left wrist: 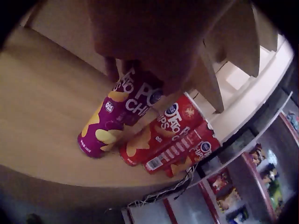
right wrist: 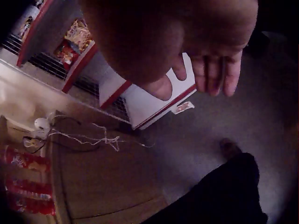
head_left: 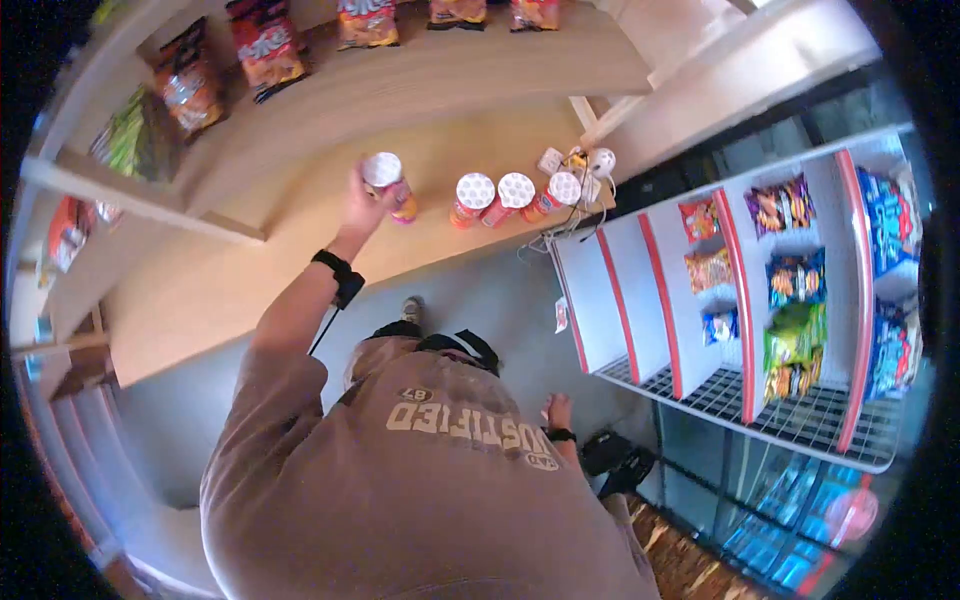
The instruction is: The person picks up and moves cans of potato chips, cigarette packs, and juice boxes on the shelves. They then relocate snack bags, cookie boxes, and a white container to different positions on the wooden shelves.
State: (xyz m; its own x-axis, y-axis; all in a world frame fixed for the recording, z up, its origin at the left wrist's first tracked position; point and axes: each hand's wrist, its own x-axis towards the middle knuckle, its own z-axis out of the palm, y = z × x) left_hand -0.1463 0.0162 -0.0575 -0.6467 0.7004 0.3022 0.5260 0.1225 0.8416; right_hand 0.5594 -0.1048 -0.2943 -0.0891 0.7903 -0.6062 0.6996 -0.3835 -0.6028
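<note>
My left hand [head_left: 362, 208] grips a purple potato chip can [left wrist: 103, 133] round its upper part. A white lid [head_left: 382, 168] tops this can, and its base is at the wooden shelf [left wrist: 37, 140]. Close beside it, to the right, several red potato chip cans [left wrist: 147, 140] stand in a row, with white patterned lids [head_left: 516, 190] in the head view. Low by my side hangs my right hand [head_left: 558, 410], holding nothing. In the right wrist view its fingers [right wrist: 212, 77] are loosely extended over the grey floor.
Bags of chips [head_left: 268, 50] line the upper wooden shelf [head_left: 450, 90]. White cables and a plug [head_left: 601, 162] lie at the right end of the lower shelf. A white rack with red edges [head_left: 650, 300] holds more snack bags [head_left: 795, 335] on the right.
</note>
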